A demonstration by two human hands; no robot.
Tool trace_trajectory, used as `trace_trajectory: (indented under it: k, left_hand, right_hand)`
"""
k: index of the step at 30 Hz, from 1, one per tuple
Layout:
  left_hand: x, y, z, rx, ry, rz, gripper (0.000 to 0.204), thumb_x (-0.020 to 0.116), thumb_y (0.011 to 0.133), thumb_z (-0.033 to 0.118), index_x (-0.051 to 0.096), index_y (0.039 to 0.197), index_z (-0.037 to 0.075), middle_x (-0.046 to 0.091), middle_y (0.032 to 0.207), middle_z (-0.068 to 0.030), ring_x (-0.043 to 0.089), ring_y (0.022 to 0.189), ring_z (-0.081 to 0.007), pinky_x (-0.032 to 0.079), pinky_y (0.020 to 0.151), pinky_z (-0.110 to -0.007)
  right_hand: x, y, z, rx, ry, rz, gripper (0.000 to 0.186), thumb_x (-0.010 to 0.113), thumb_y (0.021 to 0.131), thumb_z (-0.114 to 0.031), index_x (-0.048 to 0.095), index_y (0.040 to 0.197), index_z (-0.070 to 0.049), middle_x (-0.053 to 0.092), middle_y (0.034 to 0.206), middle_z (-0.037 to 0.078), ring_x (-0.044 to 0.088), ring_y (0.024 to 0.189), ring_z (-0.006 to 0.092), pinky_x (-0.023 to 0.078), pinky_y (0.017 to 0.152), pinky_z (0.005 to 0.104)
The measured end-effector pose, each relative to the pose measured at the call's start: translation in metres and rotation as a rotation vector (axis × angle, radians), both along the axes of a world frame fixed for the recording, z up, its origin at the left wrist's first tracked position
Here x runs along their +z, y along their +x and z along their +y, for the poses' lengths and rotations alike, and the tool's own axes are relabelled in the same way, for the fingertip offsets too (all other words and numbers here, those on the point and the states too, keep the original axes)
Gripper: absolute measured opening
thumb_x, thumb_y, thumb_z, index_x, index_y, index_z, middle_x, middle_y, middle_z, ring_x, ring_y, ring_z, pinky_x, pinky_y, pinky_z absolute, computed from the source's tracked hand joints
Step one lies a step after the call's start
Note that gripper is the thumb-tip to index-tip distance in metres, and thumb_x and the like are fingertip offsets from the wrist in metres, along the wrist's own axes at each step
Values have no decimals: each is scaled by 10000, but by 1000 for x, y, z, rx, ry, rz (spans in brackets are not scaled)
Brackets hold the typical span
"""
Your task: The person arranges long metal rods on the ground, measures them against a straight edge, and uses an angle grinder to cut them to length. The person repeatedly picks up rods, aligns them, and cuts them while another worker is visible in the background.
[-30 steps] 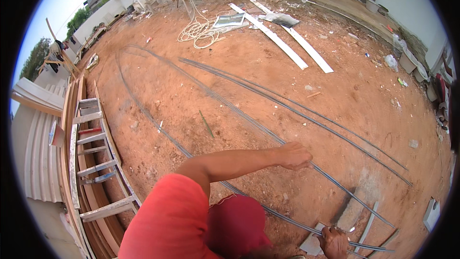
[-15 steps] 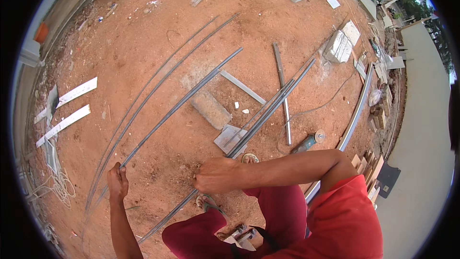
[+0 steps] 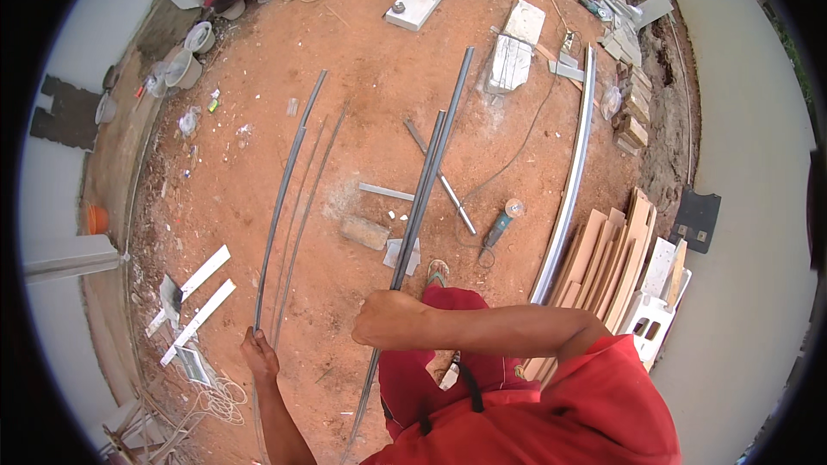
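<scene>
The left hand (image 3: 258,353) is closed around the near end of a long thin grey rod (image 3: 284,189), which runs away from it over the red dirt ground (image 3: 362,77) in a gentle curve; a second, thinner rod (image 3: 310,198) lies just beside it, on the side toward the bundle of metal bars (image 3: 428,172). The right hand (image 3: 383,317) is curled into a fist on that bundle, gripping it near its close end, while the bars stretch away from the hand toward a pale flat slab (image 3: 514,56) lying on the ground beyond their far tips. Taking the bundle as the landmark: a short grey bar (image 3: 441,176) crosses just behind it, a small flat metal strip (image 3: 386,193) and a stone block (image 3: 364,232) lie on the rod side of it, and an angle grinder (image 3: 497,227) with its cable rests on the opposite side, close by. Farther out on the grinder's side a long curved metal channel (image 3: 570,181) lies on the dirt, and past that a stack of wooden planks (image 3: 616,254) leans together. On the far side of the rods from the bundle, two white strips (image 3: 200,297) lie side by side on the ground.
</scene>
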State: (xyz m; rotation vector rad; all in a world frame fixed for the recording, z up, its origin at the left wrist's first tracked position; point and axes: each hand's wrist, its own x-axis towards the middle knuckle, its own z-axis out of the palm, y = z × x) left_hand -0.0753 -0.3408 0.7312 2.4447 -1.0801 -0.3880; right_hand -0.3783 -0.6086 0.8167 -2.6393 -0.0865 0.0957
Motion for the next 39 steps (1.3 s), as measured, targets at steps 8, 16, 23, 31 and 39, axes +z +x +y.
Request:
trace_trajectory:
  k: [8,16,23,31,39]
  left_hand:
    - [119,-24,-83,-58,-232,-100,581,458,1090,462,484,801,-41,361,628,-57,345,608,-173,287,550,-387]
    - [131,-22,-193,-30,-211,-104,514,439,1099,428,337,740,74,300,671,2,322,644,-132,265,559,-378]
    - [104,-38,-388,-77,-179,-97,477,424,1111,357,321,739,77,287,675,-10,313,642,-145,263,568,-383]
    - [51,-11,-641,-31,-189,-6,591,444,1093,508,380,745,34,317,679,-17,326,640,-146,257,554,-379]
    - [83,-50,-890,-99,-220,-13,566,448,1102,472,397,765,20,332,667,-19,326,642,-148,271,558,-379]
  right_hand:
    - [99,-22,-74,-93,-127,-210,28,766,707,-127,754,691,-108,753,742,106,757,737,289,562,600,422]
    - [132,-28,-204,-32,-234,-217,115,811,655,-207,722,672,-135,726,699,81,752,754,274,543,677,421]
    - [67,-19,-389,-90,-291,-358,88,787,686,-233,737,678,-160,729,691,44,720,712,219,435,961,395]
    - [47,7,-650,-180,-266,-404,121,673,779,-192,742,680,-184,717,687,19,687,707,192,379,1009,377]
    - [75,-68,-889,-294,-353,-273,116,680,795,-181,759,710,-185,739,743,12,706,799,187,381,1006,377]
